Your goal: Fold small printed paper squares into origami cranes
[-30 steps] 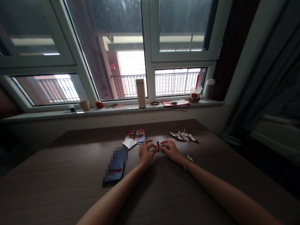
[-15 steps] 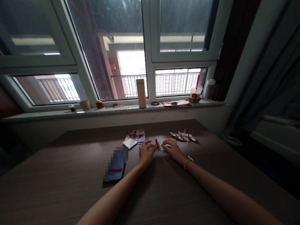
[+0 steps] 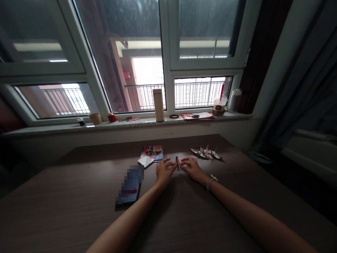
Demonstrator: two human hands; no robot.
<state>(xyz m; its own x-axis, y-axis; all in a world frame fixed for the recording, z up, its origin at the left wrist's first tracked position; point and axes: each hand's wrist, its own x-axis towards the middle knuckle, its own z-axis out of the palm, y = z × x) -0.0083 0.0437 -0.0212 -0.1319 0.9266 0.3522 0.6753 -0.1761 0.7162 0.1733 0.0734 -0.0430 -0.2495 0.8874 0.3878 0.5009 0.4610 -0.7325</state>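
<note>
A small folded piece of paper point(image 3: 178, 163), red along one edge and pale inside, is held between my two hands above the dark wooden table point(image 3: 168, 214). My left hand point(image 3: 165, 172) pinches it from the left with thumb and fingertips. From the other side, the fingertips of my right hand point(image 3: 193, 168) are closed on its right edge. Several folded paper pieces point(image 3: 206, 153) with pointed tips lie in a row beyond my right hand. Left of my left hand are a white paper square point(image 3: 146, 161) and colourful printed sheets point(image 3: 155, 153).
A phone point(image 3: 131, 186) lies left of my left forearm. On the windowsill point(image 3: 147, 123) stand a beige bottle point(image 3: 158, 105), a paper cup point(image 3: 95, 118), a drink cup with a red straw point(image 3: 220, 103) and scissors point(image 3: 195, 116) on papers.
My right hand has shifted slightly left, and its fingertips have come onto the folded paper. The paper has turned a little. My left hand has hardly moved.
</note>
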